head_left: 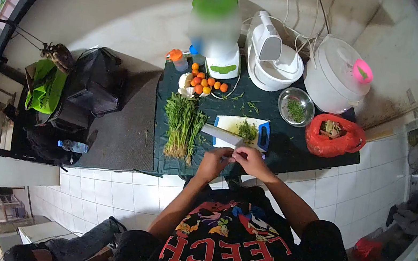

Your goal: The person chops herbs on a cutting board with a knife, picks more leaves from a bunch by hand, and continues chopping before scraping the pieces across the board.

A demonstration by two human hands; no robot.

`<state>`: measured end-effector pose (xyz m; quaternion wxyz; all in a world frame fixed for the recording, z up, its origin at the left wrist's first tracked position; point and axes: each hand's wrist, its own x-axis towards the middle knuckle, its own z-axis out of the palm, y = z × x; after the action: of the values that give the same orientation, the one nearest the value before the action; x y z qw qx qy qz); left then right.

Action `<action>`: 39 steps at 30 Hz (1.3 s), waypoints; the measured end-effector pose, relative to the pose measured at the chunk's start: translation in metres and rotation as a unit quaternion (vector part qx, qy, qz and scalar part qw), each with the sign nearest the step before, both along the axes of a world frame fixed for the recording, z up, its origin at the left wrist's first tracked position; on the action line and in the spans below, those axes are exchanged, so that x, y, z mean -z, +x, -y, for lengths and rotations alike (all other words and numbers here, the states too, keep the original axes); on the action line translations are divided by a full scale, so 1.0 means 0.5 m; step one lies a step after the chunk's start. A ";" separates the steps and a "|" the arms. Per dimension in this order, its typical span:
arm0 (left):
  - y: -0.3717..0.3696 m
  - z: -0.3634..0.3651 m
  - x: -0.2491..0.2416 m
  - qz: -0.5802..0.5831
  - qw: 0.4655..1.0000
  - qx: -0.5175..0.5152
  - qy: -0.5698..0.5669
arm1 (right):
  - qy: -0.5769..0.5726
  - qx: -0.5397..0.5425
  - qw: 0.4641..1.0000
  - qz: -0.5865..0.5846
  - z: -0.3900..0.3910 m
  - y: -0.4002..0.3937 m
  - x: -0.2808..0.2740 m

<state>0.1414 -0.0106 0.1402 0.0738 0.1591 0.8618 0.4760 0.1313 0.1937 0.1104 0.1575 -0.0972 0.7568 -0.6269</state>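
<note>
At the board's (229,122) near edge on the dark surface (257,100), our left hand (213,164) and right hand (248,161) meet, fingers drawn together; how tightly, and on what, we cannot tell. We appear between cuts: chopped greens (246,130) lie beside one blade (222,134). More chopping calls for gripping it. We count one bunch (179,126), one metal bowl (285,100), roughly ten orange fruits (211,82).

The left hand (213,162) and right hand (251,161) are together, fingertips close, at the near edge of a board (227,121) bearing a blade (221,134) and chopped greens (247,130), with long-stemmed greens (179,126) to the left, orange fruit (207,82) and a mixer (270,48) behind, and a bowl (282,101) and red bag (324,145) to the right.
</note>
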 end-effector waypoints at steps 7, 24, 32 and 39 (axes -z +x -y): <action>0.010 -0.010 0.006 -0.143 0.982 0.013 -0.124 | 0.015 0.011 0.993 0.113 -0.031 -0.002 0.036; -0.040 0.110 0.061 -0.060 0.981 -0.174 -0.053 | 0.479 0.071 0.860 -0.158 0.025 0.055 0.048; -0.078 0.069 0.125 0.048 0.988 -0.144 0.009 | 0.382 0.193 0.904 -0.003 0.062 0.119 0.091; -0.160 -0.034 0.231 -0.066 0.991 -0.078 -0.090 | 0.378 0.234 0.896 0.020 0.025 0.086 0.103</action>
<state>0.0614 0.0062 0.0246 -0.0064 0.1151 0.9138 0.3895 0.1745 0.1813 0.0588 0.0463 0.1619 0.9343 -0.3141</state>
